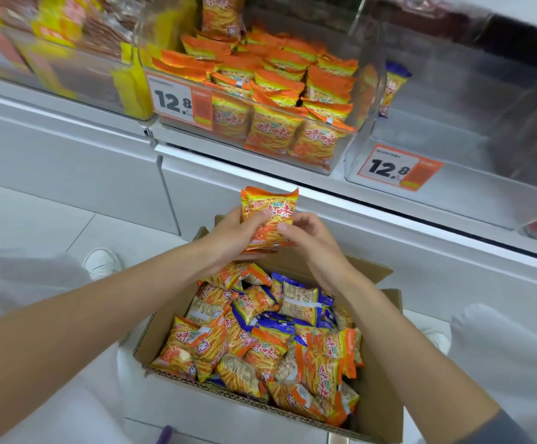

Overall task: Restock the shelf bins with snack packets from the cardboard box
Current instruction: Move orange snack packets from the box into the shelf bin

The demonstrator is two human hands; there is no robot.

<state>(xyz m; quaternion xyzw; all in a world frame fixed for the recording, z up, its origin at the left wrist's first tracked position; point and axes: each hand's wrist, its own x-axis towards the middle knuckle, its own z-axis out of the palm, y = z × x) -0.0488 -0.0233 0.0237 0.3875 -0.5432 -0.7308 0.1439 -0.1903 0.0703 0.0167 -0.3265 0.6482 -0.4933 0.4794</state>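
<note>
Held upright above the far end of the cardboard box [380, 379]: orange snack packets [268, 216], perhaps two stacked, left grip [228, 238] curled round them, right grip [308, 238] pinching their right edge.

left price tag [177, 102]: 12.8 | white shoe [102, 262]: on floor [36, 219] | purple thing [165, 434]: unclear
</note>
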